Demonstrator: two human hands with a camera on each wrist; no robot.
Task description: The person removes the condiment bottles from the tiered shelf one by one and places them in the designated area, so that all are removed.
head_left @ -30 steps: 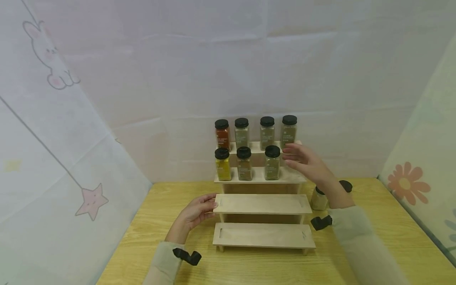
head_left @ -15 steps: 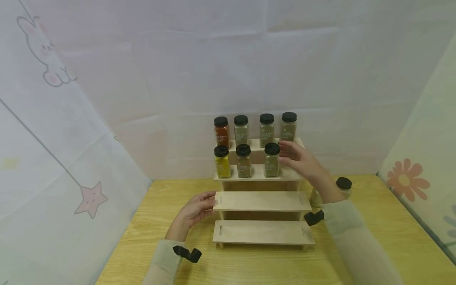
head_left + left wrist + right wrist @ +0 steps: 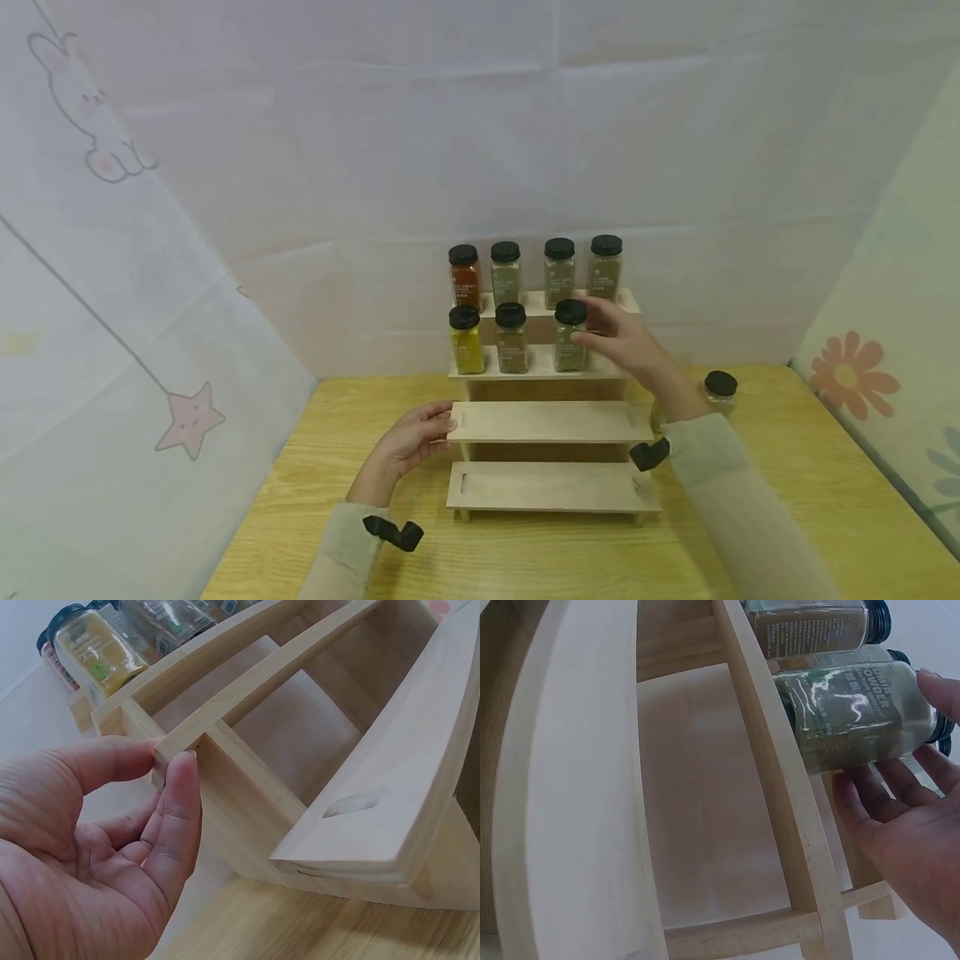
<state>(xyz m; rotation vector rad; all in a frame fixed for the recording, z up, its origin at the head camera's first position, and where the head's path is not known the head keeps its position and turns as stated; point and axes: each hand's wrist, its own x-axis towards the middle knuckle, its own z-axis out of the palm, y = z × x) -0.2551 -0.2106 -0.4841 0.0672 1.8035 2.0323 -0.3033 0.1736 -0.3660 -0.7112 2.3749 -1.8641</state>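
A tiered wooden spice rack (image 3: 551, 422) stands on the table. My left hand (image 3: 412, 437) pinches the left end of its second board from the bottom; in the left wrist view, thumb and fingertips meet on that wooden edge (image 3: 255, 671). On the third tier, my right hand (image 3: 633, 343) is around the rightmost spice jar (image 3: 568, 354), black-lidded with greenish-brown powder. In the right wrist view, the thumb lies on one side of this jar (image 3: 847, 712) and the fingers on the other. The jar is upright on its board.
A yellow spice jar (image 3: 469, 350) and a brown one (image 3: 513, 350) share that tier. Several jars line the top tier, including a red one (image 3: 466, 285). On the table (image 3: 765, 467) to the right stands a black-lidded jar (image 3: 720, 392), another partly hidden by my right arm.
My right hand has moved left from beside the third-tier jar and its thumb and fingers have come around it. The left hand stays on the rack. The view has tilted slightly.
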